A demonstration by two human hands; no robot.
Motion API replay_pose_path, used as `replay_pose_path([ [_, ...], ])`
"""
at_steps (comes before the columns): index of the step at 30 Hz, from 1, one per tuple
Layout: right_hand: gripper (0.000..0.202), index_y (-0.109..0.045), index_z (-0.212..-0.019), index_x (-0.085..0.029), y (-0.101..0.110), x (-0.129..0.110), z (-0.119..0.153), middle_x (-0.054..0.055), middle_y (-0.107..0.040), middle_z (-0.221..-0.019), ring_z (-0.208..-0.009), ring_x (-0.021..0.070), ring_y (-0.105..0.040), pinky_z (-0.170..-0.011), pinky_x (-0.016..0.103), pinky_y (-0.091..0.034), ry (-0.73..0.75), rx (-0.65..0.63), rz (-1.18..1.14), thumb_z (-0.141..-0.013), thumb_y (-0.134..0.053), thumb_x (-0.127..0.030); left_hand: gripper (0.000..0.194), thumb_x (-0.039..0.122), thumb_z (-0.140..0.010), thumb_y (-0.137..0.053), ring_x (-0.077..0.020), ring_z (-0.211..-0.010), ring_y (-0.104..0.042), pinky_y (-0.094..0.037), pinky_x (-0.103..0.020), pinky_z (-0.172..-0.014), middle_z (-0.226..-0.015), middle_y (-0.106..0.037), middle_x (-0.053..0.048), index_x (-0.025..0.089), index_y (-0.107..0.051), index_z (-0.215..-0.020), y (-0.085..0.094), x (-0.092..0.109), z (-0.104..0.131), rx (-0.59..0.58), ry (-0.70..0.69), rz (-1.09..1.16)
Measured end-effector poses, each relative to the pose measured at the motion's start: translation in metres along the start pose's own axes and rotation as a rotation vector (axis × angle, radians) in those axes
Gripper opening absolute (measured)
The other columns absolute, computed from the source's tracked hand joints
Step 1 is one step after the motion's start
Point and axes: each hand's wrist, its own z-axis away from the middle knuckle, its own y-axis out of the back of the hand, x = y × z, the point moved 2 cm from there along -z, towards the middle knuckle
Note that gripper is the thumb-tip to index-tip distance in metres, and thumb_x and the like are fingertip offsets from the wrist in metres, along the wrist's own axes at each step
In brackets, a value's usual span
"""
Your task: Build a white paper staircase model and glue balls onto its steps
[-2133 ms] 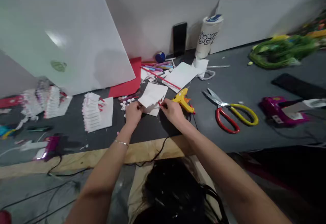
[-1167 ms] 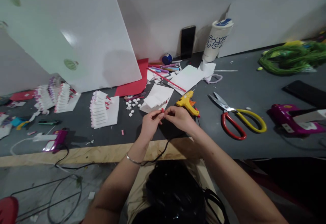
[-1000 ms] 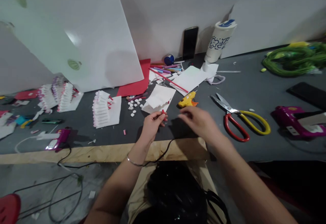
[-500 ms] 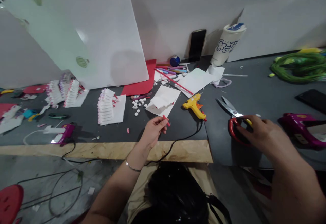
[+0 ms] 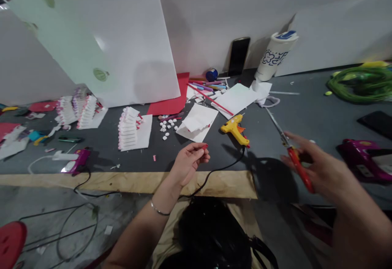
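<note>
My left hand (image 5: 191, 161) pinches a small red stick (image 5: 205, 147), mostly hidden by the fingertips, above the table's front edge. At the right, my right hand (image 5: 318, 167) grips a pair of scissors (image 5: 296, 165) by its red handles, with the blades pointing up and away from me. The scissors are lifted over the dark tabletop. Between the hands and farther back lies a yellow hot glue gun (image 5: 234, 130). White paper pieces (image 5: 198, 121) rest just beyond my left hand, beside several small white balls (image 5: 165, 127).
A fan of white paper strips (image 5: 128, 129) stands left of centre. Behind are colored sticks (image 5: 208, 85), a phone (image 5: 239, 56) and a white tumbler (image 5: 274, 56). Green wire (image 5: 358, 83) and a purple device (image 5: 361, 158) sit at the right. A black cord (image 5: 211, 173) crosses the front edge.
My right hand has lifted the scissors off the tabletop and turned them. The left hand has shifted slightly right, and less of the red stick shows between its fingers.
</note>
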Motion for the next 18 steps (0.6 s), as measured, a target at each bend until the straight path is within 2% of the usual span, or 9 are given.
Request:
replay_pose_path([
  [2, 0.043, -0.056, -0.118, -0.024, -0.007, -0.029, 0.014, 0.007, -0.067, -0.081, -0.066, 0.0201, -0.064, -0.060, 0.031, -0.052, 0.072, -0.126, -0.145, -0.083, -0.057, -0.049, 0.030, 0.027, -0.061, -0.087, -0.0094, -0.063, -0.063, -0.049, -0.021, -0.061, -0.071, -0.068, -0.001, 0.013, -0.069, -0.081, -0.003, -0.001, 0.002, -0.005, -0.016, 0.007],
  [5, 0.037, -0.059, -0.110, -0.026, -0.022, -0.067, 0.032, 0.006, -0.066, -0.084, -0.069, 0.0217, -0.064, -0.062, 0.033, -0.053, 0.221, -0.291, -0.145, -0.082, -0.061, -0.050, 0.031, 0.030, -0.059, -0.088, -0.0085, -0.059, -0.060, -0.047, -0.020, -0.058, -0.066, -0.066, 0.000, 0.014, -0.068, -0.075, -0.007, -0.001, 0.006, 0.004, -0.016, 0.007],
  [6, 0.038, -0.060, -0.110, -0.026, -0.028, -0.076, 0.036, 0.006, -0.065, -0.086, -0.070, 0.0223, -0.064, -0.063, 0.033, -0.053, 0.260, -0.304, -0.108, -0.081, -0.064, -0.050, 0.032, 0.031, -0.058, -0.089, -0.0082, -0.057, -0.059, -0.047, -0.020, -0.057, -0.065, -0.066, 0.000, 0.014, -0.068, -0.074, -0.008, -0.002, 0.008, 0.010, -0.011, 0.005],
  [10, 0.039, -0.065, -0.109, -0.024, -0.044, -0.094, 0.044, 0.011, -0.061, -0.094, -0.071, 0.0232, -0.064, -0.063, 0.035, -0.053, 0.319, -0.223, 0.077, -0.080, -0.065, -0.049, 0.035, 0.033, -0.054, -0.091, -0.0061, -0.053, -0.056, -0.046, -0.019, -0.054, -0.064, -0.064, 0.002, 0.015, -0.067, -0.072, -0.013, -0.003, 0.012, 0.021, -0.013, 0.016],
  [18, 0.038, -0.064, -0.115, -0.026, -0.053, -0.098, 0.047, 0.010, -0.059, -0.094, -0.063, 0.0207, -0.062, -0.057, 0.034, -0.052, 0.349, -0.169, 0.204, -0.083, -0.059, -0.046, 0.037, 0.033, -0.052, -0.092, -0.0085, -0.057, -0.057, -0.047, -0.021, -0.057, -0.067, -0.064, 0.001, 0.015, -0.066, -0.071, -0.018, -0.012, 0.013, 0.028, -0.022, 0.050],
])
